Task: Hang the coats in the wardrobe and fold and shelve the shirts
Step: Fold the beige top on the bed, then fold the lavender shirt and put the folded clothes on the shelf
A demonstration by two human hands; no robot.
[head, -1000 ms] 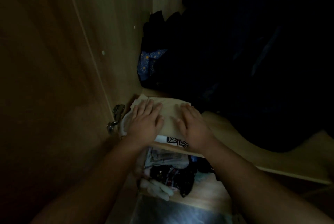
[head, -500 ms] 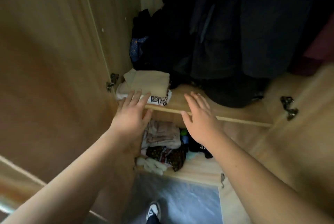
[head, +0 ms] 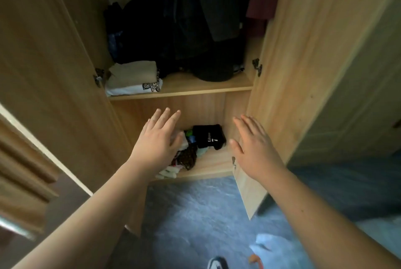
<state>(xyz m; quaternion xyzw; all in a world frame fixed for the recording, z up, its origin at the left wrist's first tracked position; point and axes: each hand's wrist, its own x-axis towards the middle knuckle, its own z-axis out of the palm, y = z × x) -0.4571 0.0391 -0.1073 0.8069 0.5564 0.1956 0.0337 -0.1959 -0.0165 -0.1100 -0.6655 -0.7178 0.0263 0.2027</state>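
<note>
Open wooden wardrobe. On its upper shelf, far left: folded beige shirt stacked on folded white shirt. Behind, hanging dark coats. Below the shelf, left hand and right hand spread flat, empty.

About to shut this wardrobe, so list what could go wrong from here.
1. The folded shirts sit at the shelf's front left edge, by the hinge; the door may catch them.
2. The loose pile on the bottom shelf could spill out.
3. Both hands, left and right, are open and empty.
</note>
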